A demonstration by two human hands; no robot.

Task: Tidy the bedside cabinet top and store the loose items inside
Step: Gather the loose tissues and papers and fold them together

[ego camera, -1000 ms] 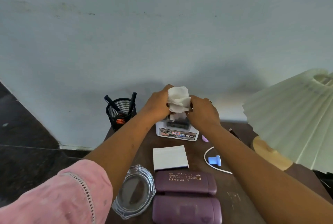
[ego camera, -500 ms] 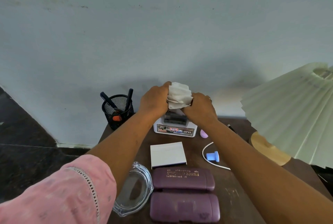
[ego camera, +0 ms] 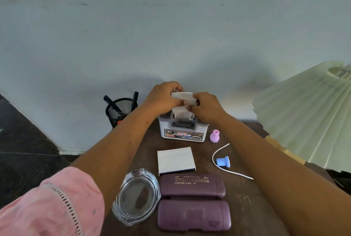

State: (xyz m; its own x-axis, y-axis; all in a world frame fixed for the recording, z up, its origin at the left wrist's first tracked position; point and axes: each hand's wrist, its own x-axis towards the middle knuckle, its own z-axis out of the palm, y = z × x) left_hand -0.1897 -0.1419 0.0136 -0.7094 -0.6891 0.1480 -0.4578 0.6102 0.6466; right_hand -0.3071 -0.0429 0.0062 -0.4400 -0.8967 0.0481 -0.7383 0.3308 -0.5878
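While your left hand [ego camera: 163, 97] and right hand [ego camera: 206, 105] both pinch the white tissue [ego camera: 182, 97], it sits bunched over the tissue box [ego camera: 182, 131]. Two purple cases [ego camera: 192, 199] lie nearer you on the cabinet top [ego camera: 247, 207].

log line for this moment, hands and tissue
left hand: grips tissue | right hand: grips tissue | tissue: partly in white box | purple cases: on cabinet top

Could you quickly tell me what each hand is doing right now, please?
Left hand: gripping the crumpled white tissue over the white dispenser box.
Right hand: gripping the same tissue.
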